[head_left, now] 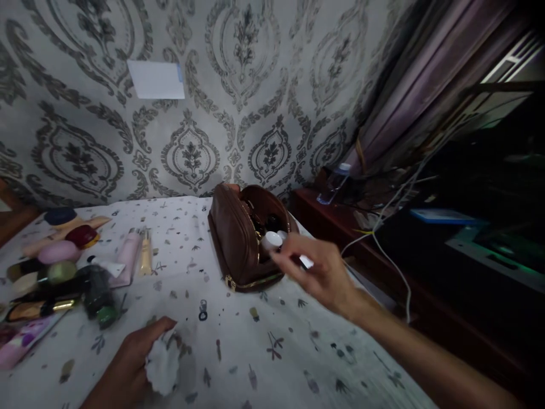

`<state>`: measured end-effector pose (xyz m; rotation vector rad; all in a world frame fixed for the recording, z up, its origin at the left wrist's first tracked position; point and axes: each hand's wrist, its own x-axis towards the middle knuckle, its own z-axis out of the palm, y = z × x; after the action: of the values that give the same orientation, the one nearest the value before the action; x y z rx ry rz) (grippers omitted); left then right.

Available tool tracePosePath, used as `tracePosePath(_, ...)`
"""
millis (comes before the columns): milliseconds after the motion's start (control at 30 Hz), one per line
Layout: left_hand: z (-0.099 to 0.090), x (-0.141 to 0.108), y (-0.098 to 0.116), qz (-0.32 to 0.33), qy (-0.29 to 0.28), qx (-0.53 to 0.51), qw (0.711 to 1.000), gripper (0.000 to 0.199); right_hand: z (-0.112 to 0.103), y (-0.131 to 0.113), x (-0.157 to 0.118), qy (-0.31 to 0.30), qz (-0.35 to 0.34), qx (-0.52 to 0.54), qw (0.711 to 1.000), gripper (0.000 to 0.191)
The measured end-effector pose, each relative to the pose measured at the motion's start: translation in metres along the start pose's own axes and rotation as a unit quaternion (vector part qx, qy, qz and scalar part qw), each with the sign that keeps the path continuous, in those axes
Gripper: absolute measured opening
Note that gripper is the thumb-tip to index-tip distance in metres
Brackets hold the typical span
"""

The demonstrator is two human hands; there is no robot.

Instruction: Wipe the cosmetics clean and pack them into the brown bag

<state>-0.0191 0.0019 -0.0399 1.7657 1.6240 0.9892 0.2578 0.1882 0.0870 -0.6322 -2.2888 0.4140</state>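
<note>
My left hand (131, 363), low at the front of the bed-like surface, is closed around a crumpled white cloth or tissue (164, 363). My right hand (319, 267) reaches to the near right side of an open brown cosmetic bag (232, 238), its fingers pinched and slightly blurred. At the fingertips, in the bag's mouth, is a small round white item (271, 240), like a jar or cap. Whether the fingers grip it cannot be made out. Other dark contents in the bag are hard to tell apart. A gold zipper runs around its opening.
Several cosmetics lie at the left, including a pink tube (128, 258), a small yellow tube (145, 255) and a dark green-capped bottle (100, 298). At the right, a clear bottle (334, 184) stands on dark red furniture (309, 207), with white cables (400, 272) nearby. A patterned wall rises behind.
</note>
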Motion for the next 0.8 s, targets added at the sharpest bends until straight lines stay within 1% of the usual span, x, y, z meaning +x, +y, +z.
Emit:
tracePosePath(67,0.002,0.000,-0.001,0.005,0.019,-0.006,1.000,0.017,0.023,-0.013,-0.015,-0.063,-0.056,0.029,0.996,0.037)
tracePosePath(133,0.002,0.001,0.000,0.005,0.017,-0.017,1.000,0.014,0.049,-0.024,-0.028,-0.127,-0.122,0.034,0.984,0.040)
tracePosePath(167,0.001,0.002,0.002,0.002,0.014,-0.025,1.000,0.012,0.063,-0.029,-0.034,-0.146,-0.141,0.046,0.978,0.041)
tracePosePath(233,-0.002,0.004,0.008,-0.014,0.004,-0.043,0.999,0.009,0.089,-0.038,-0.042,-0.180,-0.135,0.084,0.971,0.040)
tracePosePath(300,-0.005,0.006,0.015,-0.032,-0.003,-0.063,0.997,0.012,0.114,-0.046,-0.045,-0.205,-0.105,0.136,0.964,0.038)
tracePosePath(333,-0.006,0.007,0.018,-0.036,-0.003,-0.073,0.997,0.017,0.126,-0.050,-0.045,-0.212,-0.081,0.164,0.960,0.038)
tracePosePath(400,-0.008,0.008,0.020,-0.025,0.010,-0.088,0.996,0.025,0.148,-0.058,-0.042,-0.217,-0.021,0.226,0.949,0.037)
tracePosePath(467,-0.011,0.008,0.017,-0.013,0.035,-0.096,0.995,0.032,0.168,-0.066,-0.036,-0.208,0.046,0.294,0.932,0.034)
tracePosePath(567,-0.019,0.008,0.007,-0.010,0.059,-0.103,0.993,0.040,0.191,-0.077,-0.026,-0.201,0.134,0.378,0.894,0.028)
tracePosePath(633,-0.028,0.007,0.002,-0.017,0.075,-0.116,0.990,0.046,0.200,-0.082,-0.022,-0.198,0.178,0.408,0.874,0.030)
tracePosePath(667,-0.032,0.006,0.001,-0.019,0.074,-0.122,0.990,0.047,0.202,-0.083,-0.020,-0.194,0.192,0.416,0.867,0.032)
tracePosePath(733,-0.038,0.004,0.002,-0.020,0.055,-0.131,0.990,0.051,0.203,-0.084,-0.020,-0.181,0.201,0.426,0.863,0.034)
tracePosePath(800,-0.041,0.002,0.005,-0.014,0.028,-0.142,0.989,0.055,0.201,-0.083,-0.022,-0.166,0.195,0.432,0.865,0.034)
